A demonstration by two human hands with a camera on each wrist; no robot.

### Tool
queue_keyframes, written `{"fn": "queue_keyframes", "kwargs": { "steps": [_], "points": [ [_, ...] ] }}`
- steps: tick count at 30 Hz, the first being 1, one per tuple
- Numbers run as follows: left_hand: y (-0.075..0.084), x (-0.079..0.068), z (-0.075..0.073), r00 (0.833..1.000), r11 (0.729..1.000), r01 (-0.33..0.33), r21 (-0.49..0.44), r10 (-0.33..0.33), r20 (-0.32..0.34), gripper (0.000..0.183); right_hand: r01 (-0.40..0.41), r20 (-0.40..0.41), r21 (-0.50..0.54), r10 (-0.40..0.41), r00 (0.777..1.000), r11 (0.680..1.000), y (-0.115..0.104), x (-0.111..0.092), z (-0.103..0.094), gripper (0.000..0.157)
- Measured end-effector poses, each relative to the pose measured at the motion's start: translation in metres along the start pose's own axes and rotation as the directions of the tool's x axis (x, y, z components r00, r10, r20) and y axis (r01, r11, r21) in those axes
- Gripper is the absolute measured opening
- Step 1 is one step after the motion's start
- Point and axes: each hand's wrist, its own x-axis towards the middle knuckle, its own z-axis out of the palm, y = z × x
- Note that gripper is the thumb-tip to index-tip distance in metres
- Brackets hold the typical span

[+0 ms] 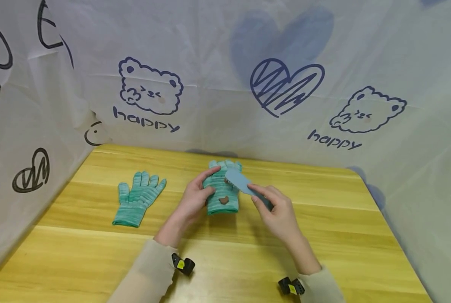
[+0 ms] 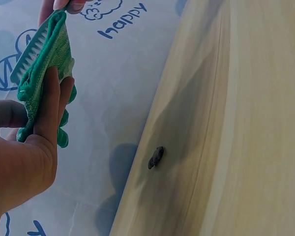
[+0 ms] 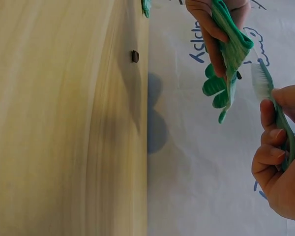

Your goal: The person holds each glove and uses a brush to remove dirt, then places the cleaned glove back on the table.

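Note:
My left hand (image 1: 196, 197) grips the left side of a green knitted glove (image 1: 217, 185), thumb over its front. The glove's cuff is toward me, and in both wrist views the glove is up off the table. A brown patch (image 1: 223, 200) shows on its front near the cuff. In my right hand (image 1: 277, 212) is a light blue brush (image 1: 238, 181), gripped by its handle. Its head slants over the glove's upper right part, with white bristles (image 3: 259, 81) facing the glove. The right wrist view shows a narrow space between bristles and glove.
A second green glove (image 1: 138, 198) lies flat to the left on the wooden table (image 1: 96, 261), fingers pointing away. A small dark brown lump (image 2: 156, 157) sits on the tabletop. Behind the table hangs a white sheet (image 1: 210, 84) printed with bears and hearts.

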Motion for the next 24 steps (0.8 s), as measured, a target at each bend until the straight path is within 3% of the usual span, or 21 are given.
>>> {"fn": "queue_keyframes", "kwargs": {
  "steps": [12,24],
  "points": [
    [-0.001,-0.002,-0.001,0.998,0.999,0.042,0.018,-0.042,0.050,0.062,-0.022,0.072,-0.087,0.028,0.997,0.996,-0.002,0.000,0.002,0.033],
    [-0.001,-0.001,0.000,0.995,0.997,0.059,-0.040,-0.056,0.088,0.062,-0.026,-0.012,-0.128,0.024,1.000,0.991,0.007,0.000,-0.004,0.032]
  ]
}}
